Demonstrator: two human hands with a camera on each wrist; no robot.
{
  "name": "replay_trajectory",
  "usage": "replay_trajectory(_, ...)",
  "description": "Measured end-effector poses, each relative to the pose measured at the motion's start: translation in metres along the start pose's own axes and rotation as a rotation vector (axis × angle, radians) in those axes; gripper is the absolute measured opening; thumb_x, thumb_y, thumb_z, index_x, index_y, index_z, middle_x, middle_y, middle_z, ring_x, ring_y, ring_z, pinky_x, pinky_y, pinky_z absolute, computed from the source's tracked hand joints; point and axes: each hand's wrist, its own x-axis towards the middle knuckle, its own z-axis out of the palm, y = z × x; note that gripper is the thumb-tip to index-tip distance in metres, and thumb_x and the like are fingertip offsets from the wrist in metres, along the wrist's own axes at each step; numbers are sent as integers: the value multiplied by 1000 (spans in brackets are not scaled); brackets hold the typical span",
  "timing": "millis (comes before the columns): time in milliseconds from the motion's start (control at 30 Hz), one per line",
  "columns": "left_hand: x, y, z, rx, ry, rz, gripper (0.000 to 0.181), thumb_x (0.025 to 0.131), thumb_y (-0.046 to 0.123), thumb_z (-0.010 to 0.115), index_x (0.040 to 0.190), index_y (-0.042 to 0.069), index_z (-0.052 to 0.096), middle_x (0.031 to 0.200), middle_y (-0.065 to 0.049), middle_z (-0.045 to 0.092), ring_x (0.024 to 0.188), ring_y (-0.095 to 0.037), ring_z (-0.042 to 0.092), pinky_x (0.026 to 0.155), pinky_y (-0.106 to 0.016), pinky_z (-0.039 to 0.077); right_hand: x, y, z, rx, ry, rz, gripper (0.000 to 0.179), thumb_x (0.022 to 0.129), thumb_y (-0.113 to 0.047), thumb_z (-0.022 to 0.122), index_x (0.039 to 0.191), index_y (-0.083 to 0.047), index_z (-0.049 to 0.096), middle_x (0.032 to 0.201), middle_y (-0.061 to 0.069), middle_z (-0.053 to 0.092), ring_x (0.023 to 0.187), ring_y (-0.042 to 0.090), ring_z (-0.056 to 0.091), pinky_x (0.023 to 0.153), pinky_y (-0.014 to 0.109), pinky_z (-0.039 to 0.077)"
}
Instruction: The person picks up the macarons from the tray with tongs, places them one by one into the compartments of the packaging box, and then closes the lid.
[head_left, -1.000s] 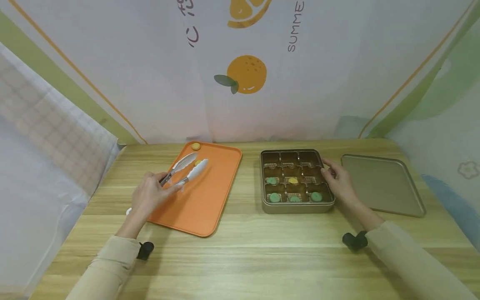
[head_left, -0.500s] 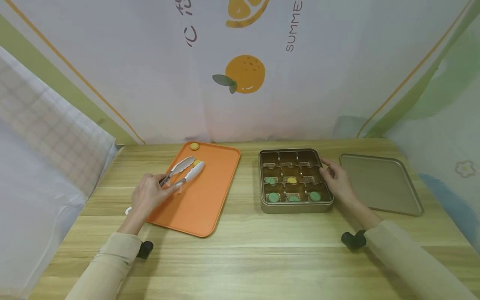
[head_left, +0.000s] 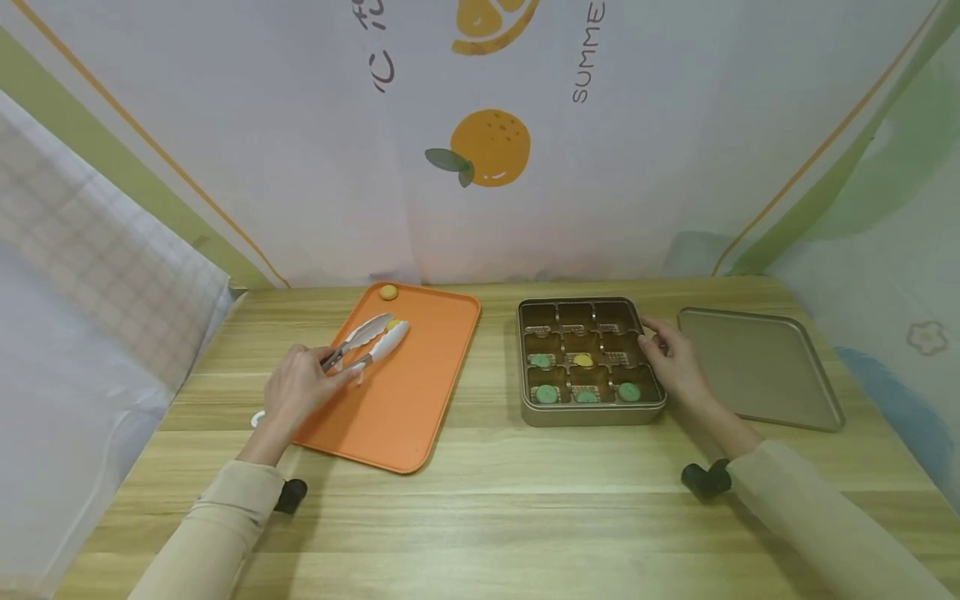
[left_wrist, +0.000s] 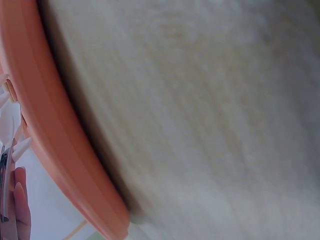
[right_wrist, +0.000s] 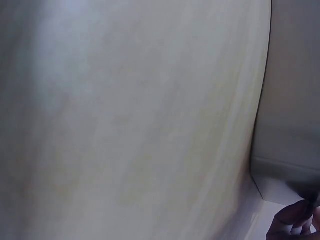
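My left hand (head_left: 296,387) grips metal tongs with white tips (head_left: 386,342), low over the orange tray (head_left: 397,425). Between the tips, partly hidden, is a small round yellow cookie (head_left: 395,323). A second yellow cookie (head_left: 387,292) lies in the tray's far left corner. At the right stands a bronze tin box (head_left: 592,417), its brown insert divided into compartments. Green cookies, such as the one front left (head_left: 547,394), sit in several of these, and a yellow one (head_left: 582,360) in the centre. My right hand (head_left: 675,358) holds the box's right rim, thumb on top.
The tin's shallow lid (head_left: 757,362) lies right of the box, partly behind the right forearm. A printed cloth (head_left: 337,208) hangs along the table's back edge. Bare wood (head_left: 480,417) separates tray and box.
The tong tips have come down and drawn closer together around the yellow cookie. The right hand and the box stay in place, apart from a slight shift of the whole view.
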Motion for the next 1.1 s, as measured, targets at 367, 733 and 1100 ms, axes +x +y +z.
replay_trajectory(367, 1, 2, -1, -1, -8, -13, 54, 79, 41, 72, 117, 3, 65, 94, -18, 57, 75, -28, 52, 55, -37, 40, 0, 2, 0, -3, 1, 12, 38, 96, -8, 49, 130, 10, 48, 76, 11, 49, 60, 2, 42, 54, 21, 37)
replay_trajectory(733, 0, 1, -1, 3, 2, 0, 57, 80, 41, 72, 119, 0, 63, 92, -18, 55, 72, -27, 50, 55, -35, 39, 0, 3, 0, 4, -6, 1, 38, 96, -8, 49, 129, 11, 47, 75, 9, 48, 58, 2, 41, 52, 20, 37)
replay_trajectory(1100, -9, -8, -6, -2, 14, 30, 61, 79, 38, 72, 122, -3, 60, 93, -20, 54, 74, -27, 50, 53, -34, 38, 0, 4, 1, 6, 8, -13, 37, 96, -6, 49, 129, 12, 48, 74, 8, 48, 59, 2, 40, 53, 20, 37)
